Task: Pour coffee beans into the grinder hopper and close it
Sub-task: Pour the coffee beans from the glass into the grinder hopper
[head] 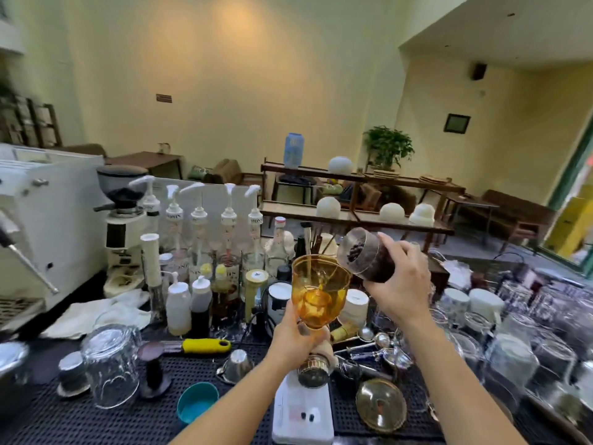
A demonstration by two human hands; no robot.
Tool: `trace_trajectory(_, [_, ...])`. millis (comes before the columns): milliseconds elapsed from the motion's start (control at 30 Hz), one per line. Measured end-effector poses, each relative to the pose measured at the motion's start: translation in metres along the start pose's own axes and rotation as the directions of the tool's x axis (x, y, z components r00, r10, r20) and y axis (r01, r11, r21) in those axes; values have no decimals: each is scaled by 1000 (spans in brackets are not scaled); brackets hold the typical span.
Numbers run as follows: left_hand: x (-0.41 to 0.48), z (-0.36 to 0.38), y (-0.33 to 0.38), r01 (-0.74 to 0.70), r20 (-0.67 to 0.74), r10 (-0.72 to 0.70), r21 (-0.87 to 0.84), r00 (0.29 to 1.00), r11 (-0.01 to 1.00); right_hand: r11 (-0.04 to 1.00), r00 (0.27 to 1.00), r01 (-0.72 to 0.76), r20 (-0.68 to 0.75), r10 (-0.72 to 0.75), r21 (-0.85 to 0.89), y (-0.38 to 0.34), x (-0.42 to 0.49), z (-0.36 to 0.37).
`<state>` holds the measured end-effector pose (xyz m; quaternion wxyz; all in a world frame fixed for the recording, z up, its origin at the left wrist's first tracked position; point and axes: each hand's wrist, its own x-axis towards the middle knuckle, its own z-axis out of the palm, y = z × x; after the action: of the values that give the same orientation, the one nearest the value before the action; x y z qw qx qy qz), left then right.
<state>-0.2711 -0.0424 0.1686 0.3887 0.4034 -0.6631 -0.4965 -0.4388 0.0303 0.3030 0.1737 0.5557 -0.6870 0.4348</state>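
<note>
Right hand (402, 289): fingers wrapped round a clear jar of coffee beans (365, 255), gripped at its base end; jar tilted, open mouth toward upper left, beans piled at the mouth.
Left hand (296, 337): closed round the narrow lower neck of the amber hopper (319, 289), thumb on the near side.
Hopper: upright, wide rim open at top, seated on the white grinder (303, 412); no beans visible inside.
Jar to hopper: jar mouth just above and right of the hopper's right rim, apart from it.
Lid: round amber-rimmed glass lid (381, 405) lying flat on the black mat (96, 422), just right of the grinder body.
Open room: air above the hopper rim is free; left of the grinder a bare strip of mat as far as the teal cap (196, 404).
Crowding, right: upturned glasses (513, 358) packed close; spoons and strainers (382, 343) beside the right forearm.
Crowding, behind: syrup pump bottles (229, 226), squeeze bottles, white cups directly beyond the hopper.
Left side: upturned glass tumbler (110, 364), yellow-handled tool (205, 345), cloth (96, 316), espresso machine (41, 226) with a second grinder (123, 213).
</note>
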Motion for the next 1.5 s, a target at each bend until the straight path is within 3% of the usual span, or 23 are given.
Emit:
trace_trajectory(700, [-1,0,-2,-20,6,20,-2,1000,1000,949,984,177,26,-176,-262,-10,11,-6])
trace_trajectory(1500, [-1,0,-2,-16,-3,16,-23,1000,1000,942,984,180,58,-171,-284,-12,12,-7])
